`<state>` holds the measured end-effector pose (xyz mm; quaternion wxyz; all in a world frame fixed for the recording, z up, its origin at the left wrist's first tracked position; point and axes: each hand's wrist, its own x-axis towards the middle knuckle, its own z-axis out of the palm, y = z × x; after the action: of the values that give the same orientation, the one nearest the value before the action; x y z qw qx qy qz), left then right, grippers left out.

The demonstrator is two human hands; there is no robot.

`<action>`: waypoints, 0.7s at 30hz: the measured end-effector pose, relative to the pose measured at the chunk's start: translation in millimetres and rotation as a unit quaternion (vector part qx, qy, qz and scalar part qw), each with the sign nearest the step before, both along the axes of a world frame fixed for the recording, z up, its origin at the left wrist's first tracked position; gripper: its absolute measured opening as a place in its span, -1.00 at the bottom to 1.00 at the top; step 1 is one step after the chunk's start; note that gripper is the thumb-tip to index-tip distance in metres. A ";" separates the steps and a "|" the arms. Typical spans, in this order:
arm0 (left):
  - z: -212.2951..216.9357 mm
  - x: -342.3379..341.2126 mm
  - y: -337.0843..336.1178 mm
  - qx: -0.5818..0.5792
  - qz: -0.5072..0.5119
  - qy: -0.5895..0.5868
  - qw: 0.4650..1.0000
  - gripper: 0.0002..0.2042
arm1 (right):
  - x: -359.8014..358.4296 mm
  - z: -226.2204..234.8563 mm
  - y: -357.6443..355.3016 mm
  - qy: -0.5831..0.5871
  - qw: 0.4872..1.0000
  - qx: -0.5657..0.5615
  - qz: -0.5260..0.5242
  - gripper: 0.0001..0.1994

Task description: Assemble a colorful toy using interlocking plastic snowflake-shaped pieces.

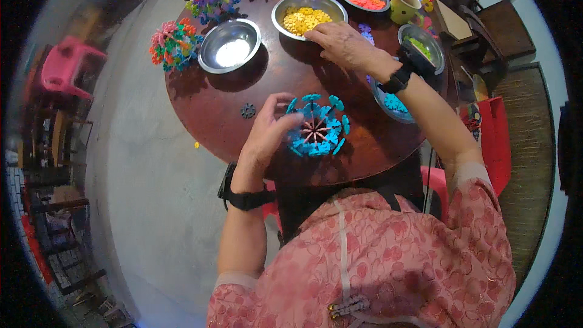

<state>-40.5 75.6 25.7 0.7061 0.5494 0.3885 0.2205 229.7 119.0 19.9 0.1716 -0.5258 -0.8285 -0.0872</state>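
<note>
Head view: turquoise snowflake-piece assembly (pixel 328 135) beside half-open left hand (pixel 267 133) may topple if nudged; right hand (pixel 350 47) bunched; holds unclear.

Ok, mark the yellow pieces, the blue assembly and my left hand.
Yellow pieces (pixel 303 20): head view, middle of the pile.
Blue assembly (pixel 315 130): head view, pale pink spokes at its centre.
Left hand (pixel 268 131): head view, back of the hand.

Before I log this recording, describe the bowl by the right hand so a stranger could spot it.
Find the rounded brown table, then look beyond the blue flower-like assembly. The silver bowl there has the right hand at its near edge. Unlike its neighbours, it holds yellow pieces.
</note>
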 end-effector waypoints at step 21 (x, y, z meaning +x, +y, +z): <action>7.7 -5.6 10.9 0.183 0.212 -0.048 0.959 -0.89 | -10.1 29.0 -98.7 -0.007 0.990 -0.091 0.106 -0.89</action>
<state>-46.2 86.5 33.3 0.5486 0.5630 0.4148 0.4583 219.6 20.3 48.9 0.1255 -0.4479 -0.8852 0.0039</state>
